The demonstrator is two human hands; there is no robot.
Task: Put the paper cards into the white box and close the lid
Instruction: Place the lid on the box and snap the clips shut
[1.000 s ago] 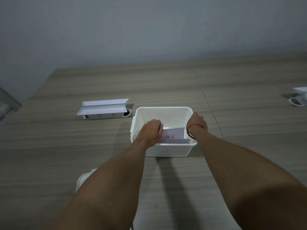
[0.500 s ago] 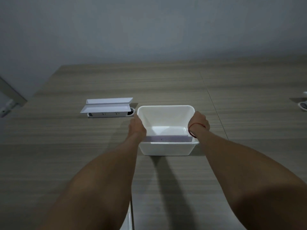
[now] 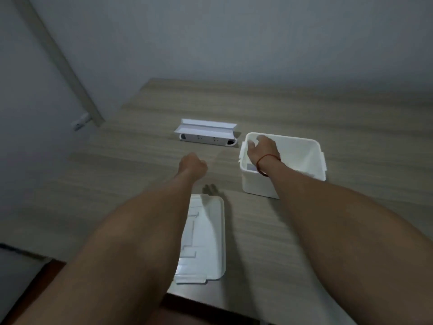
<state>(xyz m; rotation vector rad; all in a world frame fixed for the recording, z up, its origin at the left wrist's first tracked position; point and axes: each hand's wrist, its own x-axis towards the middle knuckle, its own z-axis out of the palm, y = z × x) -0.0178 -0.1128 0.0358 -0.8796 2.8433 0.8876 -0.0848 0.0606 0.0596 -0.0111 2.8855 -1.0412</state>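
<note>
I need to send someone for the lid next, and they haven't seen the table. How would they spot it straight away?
On the wood-grain table, look at the near edge, between the person's two forearms. The flat white plastic lid lies there, nearer than the open white plastic box. Unlike the box and the white socket unit with raised flaps, it is a thin rounded-corner panel lying flat.

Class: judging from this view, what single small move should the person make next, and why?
Probably bring the left hand back to the lid and grasp it: the lid lies flat on the table, the white box stands open, and the right hand rests at its rim.
</note>
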